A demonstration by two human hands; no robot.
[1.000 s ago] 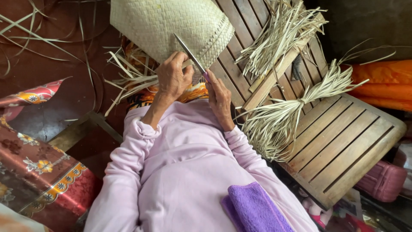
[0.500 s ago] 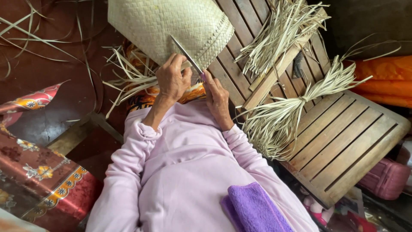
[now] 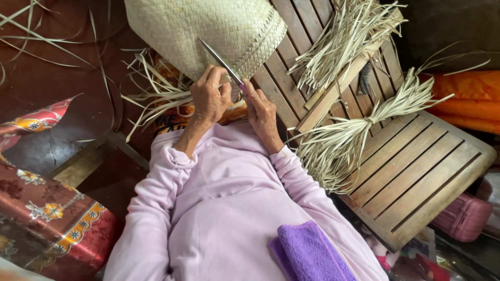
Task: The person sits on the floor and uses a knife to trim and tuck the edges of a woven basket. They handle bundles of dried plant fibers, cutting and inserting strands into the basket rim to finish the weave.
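A person in a pale lilac long-sleeved top works at a woven straw basket (image 3: 203, 28), seen from above; the basket, pale and tightly plaited, lies at the top of the view, partly over the slatted wooden platform (image 3: 416, 171) and partly over the dark red floor (image 3: 57, 78); the left hand (image 3: 210, 96) is curled closed around the loose straw strips (image 3: 156, 91) that fan out from the basket's lower edge, knuckles up; the right hand (image 3: 260, 112) rests just beside it, its fingers drawn together on the handle end of a thin metal blade (image 3: 221, 63), which slants up and to the left across the basket's weave; the grip itself is partly hidden, so exactly how the fingers close on the tool cannot be made out; to the right, two bundles of dried straw (image 3: 354, 130) lie on the platform, one tied at the waist and splayed at both ends; a folded purple cloth (image 3: 307, 255) sits in the person's lap; a red flowered sheet (image 3: 47, 218) covers something at lower left; orange fabric (image 3: 469, 99) lies at the right edge.
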